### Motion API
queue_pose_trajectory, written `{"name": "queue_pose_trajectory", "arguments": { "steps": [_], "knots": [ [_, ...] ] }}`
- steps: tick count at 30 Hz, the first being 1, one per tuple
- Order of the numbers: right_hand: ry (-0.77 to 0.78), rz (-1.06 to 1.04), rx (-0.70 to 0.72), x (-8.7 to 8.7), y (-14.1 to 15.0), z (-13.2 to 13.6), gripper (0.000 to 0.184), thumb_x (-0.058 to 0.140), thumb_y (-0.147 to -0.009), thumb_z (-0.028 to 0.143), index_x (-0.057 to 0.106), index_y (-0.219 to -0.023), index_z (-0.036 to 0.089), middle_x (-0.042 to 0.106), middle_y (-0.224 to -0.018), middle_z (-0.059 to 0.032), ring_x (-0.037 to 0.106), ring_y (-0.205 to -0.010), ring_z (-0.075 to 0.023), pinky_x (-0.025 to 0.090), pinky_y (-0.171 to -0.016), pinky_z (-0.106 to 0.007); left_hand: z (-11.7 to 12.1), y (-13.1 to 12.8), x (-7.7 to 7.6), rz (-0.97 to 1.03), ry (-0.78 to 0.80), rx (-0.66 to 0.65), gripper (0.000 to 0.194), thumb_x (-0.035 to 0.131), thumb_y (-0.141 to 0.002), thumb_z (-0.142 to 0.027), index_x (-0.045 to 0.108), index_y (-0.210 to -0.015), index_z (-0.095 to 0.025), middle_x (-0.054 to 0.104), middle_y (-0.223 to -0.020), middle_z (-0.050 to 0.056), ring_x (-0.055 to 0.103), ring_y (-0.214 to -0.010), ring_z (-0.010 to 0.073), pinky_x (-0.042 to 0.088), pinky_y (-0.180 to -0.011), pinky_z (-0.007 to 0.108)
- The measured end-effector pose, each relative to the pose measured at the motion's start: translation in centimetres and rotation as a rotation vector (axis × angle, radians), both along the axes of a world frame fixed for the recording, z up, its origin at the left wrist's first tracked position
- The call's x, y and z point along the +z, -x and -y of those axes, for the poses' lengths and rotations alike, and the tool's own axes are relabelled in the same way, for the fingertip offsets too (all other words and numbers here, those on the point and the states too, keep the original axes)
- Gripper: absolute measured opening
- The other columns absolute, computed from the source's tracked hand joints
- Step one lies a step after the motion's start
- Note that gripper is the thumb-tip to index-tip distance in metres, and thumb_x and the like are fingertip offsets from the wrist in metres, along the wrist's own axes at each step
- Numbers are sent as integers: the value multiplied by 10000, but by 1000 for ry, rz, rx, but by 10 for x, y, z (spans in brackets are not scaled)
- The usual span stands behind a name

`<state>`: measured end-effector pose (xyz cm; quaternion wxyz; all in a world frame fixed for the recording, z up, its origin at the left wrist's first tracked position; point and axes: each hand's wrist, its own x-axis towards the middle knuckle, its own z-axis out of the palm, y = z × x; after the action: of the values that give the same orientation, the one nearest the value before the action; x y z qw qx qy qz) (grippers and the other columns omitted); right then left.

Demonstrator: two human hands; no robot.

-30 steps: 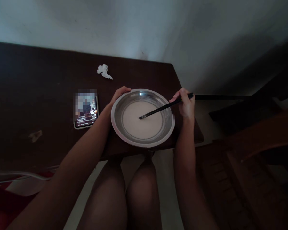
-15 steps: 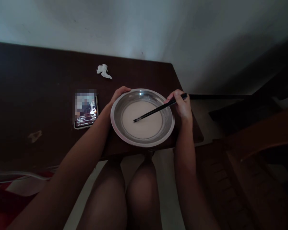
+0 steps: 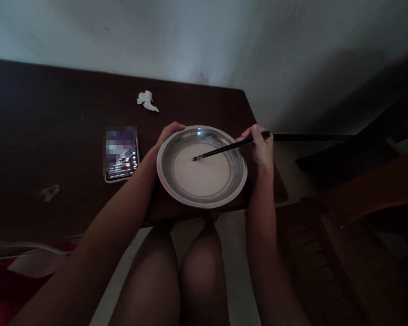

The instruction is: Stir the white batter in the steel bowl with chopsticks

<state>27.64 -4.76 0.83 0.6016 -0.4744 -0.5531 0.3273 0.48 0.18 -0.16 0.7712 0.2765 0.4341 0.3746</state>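
Note:
A wide metal bowl (image 3: pixel 167 181) stands at the front edge of the dark table, holding a smooth, off-white liquid (image 3: pixel 202 176). My left hand (image 3: pixel 170 132) grips the bowl's rim at its far left side; some of its fingers are hidden behind the bowl. Above the right rim, my right hand (image 3: pixel 261 147) is closed around black chopsticks (image 3: pixel 229 147). They slant down to the left, and their whitened tips are at the liquid near the bowl's middle. Whether the tips dip below the surface I cannot tell.
A phone (image 3: pixel 122 156) with a lit screen lies left of the bowl on the table (image 3: pixel 71 108). Behind it is a crumpled white tissue (image 3: pixel 147 100). A brownish scrap or stain (image 3: pixel 50 193) shows farther left. Wooden furniture (image 3: pixel 370 194) stands at the right, and a wall rises behind.
My right hand has shifted slightly right and the chopstick tips have moved away from me across the liquid. The left hand and the bowl stay in place. The phone's picture differs.

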Motion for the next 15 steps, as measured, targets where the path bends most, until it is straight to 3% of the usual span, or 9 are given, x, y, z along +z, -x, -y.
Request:
{"name": "queue_pose_trajectory", "arguments": {
  "steps": [3, 8, 13, 15],
  "knots": [
    [-13, -27, -61, 1, -1, 0, 521, 591, -866, 712, 633, -653, 238, 615, -534, 35, 667, -544, -145, 562, -638, -314, 0, -1, 2, 5, 26, -9, 273, 550, -883, -326, 615, -657, -188, 635, -536, 27, 578, -443, 150, 483, -512, 269],
    [28, 30, 133, -1, -1, 0, 484, 652, -831, 703, 666, -681, 243, 649, -559, 29, 704, -616, -165, 577, -667, -321, -1, -2, 2, 5, 21, 10, 294, 521, -868, -299, 621, -617, -183, 626, -516, 27, 557, -431, 143, 472, -504, 262],
    [-41, -35, -4, -1, -2, -1, 491, 619, -868, 687, 662, -671, 240, 638, -530, 39, 675, -543, -138, 549, -614, -294, 0, -1, 0, -6, 3, 7, 252, 557, -838, -324, 628, -632, -198, 624, -523, 18, 554, -458, 160, 475, -522, 281],
    [-17, -26, 19, -1, -2, -1, 492, 631, -861, 685, 661, -657, 238, 626, -509, 40, 655, -513, -134, 535, -586, -289, 0, -1, 1, -20, 2, 13, 248, 546, -843, -309, 619, -632, -204, 616, -515, 11, 543, -458, 156, 475, -532, 278]
  ]
}}
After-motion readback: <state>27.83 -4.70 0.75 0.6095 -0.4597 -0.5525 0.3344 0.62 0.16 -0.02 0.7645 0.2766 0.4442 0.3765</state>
